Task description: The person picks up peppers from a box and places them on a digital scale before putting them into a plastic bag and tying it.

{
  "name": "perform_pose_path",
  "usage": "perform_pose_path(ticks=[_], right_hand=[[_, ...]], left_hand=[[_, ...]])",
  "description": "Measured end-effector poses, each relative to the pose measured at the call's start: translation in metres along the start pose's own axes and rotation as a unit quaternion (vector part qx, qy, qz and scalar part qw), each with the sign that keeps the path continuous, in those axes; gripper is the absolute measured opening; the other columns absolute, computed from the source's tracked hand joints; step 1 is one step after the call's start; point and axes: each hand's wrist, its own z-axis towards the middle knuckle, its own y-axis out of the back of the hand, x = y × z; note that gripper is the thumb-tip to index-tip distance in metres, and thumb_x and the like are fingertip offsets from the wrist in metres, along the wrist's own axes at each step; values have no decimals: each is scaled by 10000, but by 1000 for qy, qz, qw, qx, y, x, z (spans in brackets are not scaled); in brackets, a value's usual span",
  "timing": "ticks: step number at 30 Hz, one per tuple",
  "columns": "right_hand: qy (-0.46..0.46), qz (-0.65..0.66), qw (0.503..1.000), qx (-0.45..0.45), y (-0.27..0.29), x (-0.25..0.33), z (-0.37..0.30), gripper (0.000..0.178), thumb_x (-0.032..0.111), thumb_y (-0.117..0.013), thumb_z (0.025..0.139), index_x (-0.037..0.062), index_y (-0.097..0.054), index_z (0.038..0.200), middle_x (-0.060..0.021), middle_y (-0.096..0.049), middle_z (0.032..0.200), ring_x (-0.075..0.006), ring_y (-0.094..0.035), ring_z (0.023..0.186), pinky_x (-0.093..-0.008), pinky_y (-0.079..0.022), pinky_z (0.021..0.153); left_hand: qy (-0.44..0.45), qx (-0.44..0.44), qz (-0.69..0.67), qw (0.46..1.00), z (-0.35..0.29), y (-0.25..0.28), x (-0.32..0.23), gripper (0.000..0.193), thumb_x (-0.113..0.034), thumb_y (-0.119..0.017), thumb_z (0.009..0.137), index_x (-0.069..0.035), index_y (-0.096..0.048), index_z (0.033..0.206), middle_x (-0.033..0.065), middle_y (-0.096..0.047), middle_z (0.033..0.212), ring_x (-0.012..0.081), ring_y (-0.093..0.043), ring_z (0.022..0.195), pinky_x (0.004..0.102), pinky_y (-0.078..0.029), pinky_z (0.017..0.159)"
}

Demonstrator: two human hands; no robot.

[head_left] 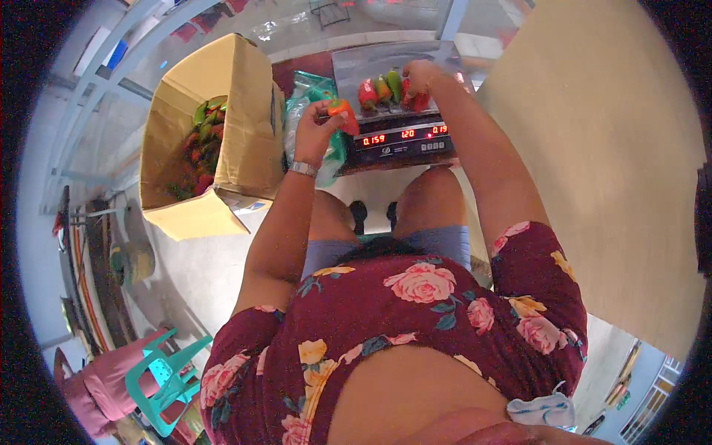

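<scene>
My left hand [319, 126] pinches an orange-red pepper [345, 119] between thumb and fingers, just off the scale's front left corner. On the metal pan of a digital scale [348, 63] lie a red pepper [367, 95], an orange-yellow pepper [383, 90] and a green pepper [394, 86], side by side. To their right, my right hand [423, 77] reaches down with its fingers closed on another red pepper [419, 101] at the pan. Part of that pepper is hidden by the fingers. The scale's red display is lit.
A tall open cardboard box [248, 126] on the left holds many green and red peppers [208, 144]. Green and clear plastic bags [305, 96] lie between box and scale. A wide tan board or tabletop [593, 148] stands on the right. A teal plastic chair [167, 378] is at lower left.
</scene>
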Motion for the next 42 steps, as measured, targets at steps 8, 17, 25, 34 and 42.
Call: perform_pose_path(ticks=[8, 17, 25, 34, 42], right_hand=[[-16, 114, 992, 61, -1, -3, 8, 328, 122, -776, 548, -4, -651, 823, -161, -653, 826, -291, -642, 737, -402, -522, 646], [42, 202, 965, -163, 25, -46, -66, 501, 167, -818, 497, 5, -598, 916, -117, -633, 865, -235, -604, 820, -346, -474, 738], [-30, 386, 920, 64, -38, -72, -70, 668, 43, -779, 582, -13, -504, 1188, -130, -623, 930, -200, -595, 862, -306, -475, 763], [19, 309, 944, 111, -28, -31, -62, 827, 109, -794, 534, 56, -443, 1280, -103, -637, 961, -166, -589, 867, -292, -469, 731], [-8, 368, 929, 32, -40, -71, -103, 776, 126, -760, 582, 33, -431, 1279, -131, -604, 993, -200, -579, 912, -296, -479, 752]], left_hand=[[-85, -65, 166, 980, 9, 7, 3, 452, -274, -760, 680, -20, -591, 1013, 115, -576, 983, 198, -561, 912, 319, -454, 794], [-193, -47, 356, 913, 93, -46, 16, 446, -410, -767, 597, -131, -680, 934, 195, -471, 1166, 334, -413, 1116, 400, -370, 927], [-132, 34, 487, 863, 118, -102, 27, 478, -512, -716, 593, -228, -677, 974, 161, -428, 1248, 341, -346, 1183, 442, -337, 963], [-52, 51, 558, 827, 119, -107, 24, 497, -518, -730, 585, -297, -651, 1024, 107, -405, 1287, 314, -306, 1229, 502, -311, 968], [-84, 66, 533, 840, 113, -108, 30, 603, -528, -725, 594, -245, -605, 1113, 124, -433, 1272, 309, -338, 1219, 517, -311, 960]])
